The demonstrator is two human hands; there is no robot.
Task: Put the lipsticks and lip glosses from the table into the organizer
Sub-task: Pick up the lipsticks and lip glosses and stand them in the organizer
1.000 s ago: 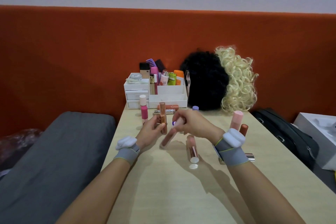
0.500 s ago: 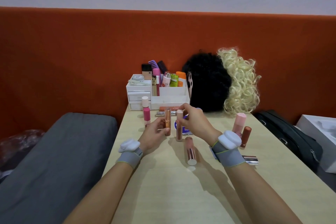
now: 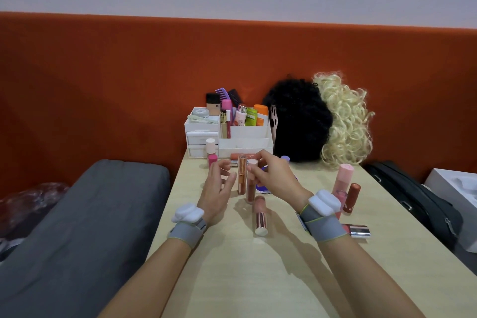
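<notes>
The white organizer stands at the table's far edge, with tubes and combs in its back compartments. A copper lip gloss stands upright on the table. My left hand is just left of it, fingers spread, holding nothing. My right hand pinches the pale cap of a brown lip gloss that stands beside the copper one. Another gloss lies flat nearer to me. A tall pink tube, a red-brown lipstick and a silver-capped lipstick are at the right.
A pink bottle with a white cap stands left of the organizer. A black wig and a blond wig sit right of it. A grey cushion borders the table's left edge; a black bag and a white box lie right.
My right hand brought the brown gloss from tilted to upright beside the copper one. My left hand let go of the copper gloss and spread its fingers.
</notes>
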